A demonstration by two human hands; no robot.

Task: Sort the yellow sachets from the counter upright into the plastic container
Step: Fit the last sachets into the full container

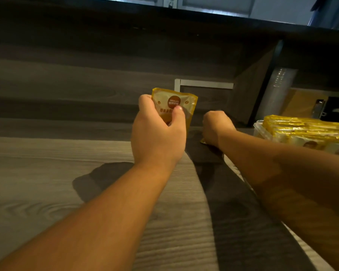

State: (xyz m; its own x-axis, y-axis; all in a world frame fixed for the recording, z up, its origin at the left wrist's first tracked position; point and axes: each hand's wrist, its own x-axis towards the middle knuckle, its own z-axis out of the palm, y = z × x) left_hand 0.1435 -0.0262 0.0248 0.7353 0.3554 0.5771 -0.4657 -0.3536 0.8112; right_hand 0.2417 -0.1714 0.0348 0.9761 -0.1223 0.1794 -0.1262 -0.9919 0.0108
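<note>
My left hand [158, 132] holds a yellow sachet [176, 102] upright above the grey wood counter [47, 173], thumb across its front and fingers behind it. My right hand [216, 127] is just to its right, low on the counter, with fingers curled over a second yellow sachet [203, 142]; only a small corner of that sachet shows under the wrist. At the right edge stands the clear plastic container [262, 132], packed with several yellow sachets [309, 132] standing upright in rows.
A dark wood back panel rises behind the counter, with a white frame [204, 84] set in it. To the right, a dark post [266, 81], a clear wrapped roll [278, 90] and a cardboard box [301, 102] stand behind the container.
</note>
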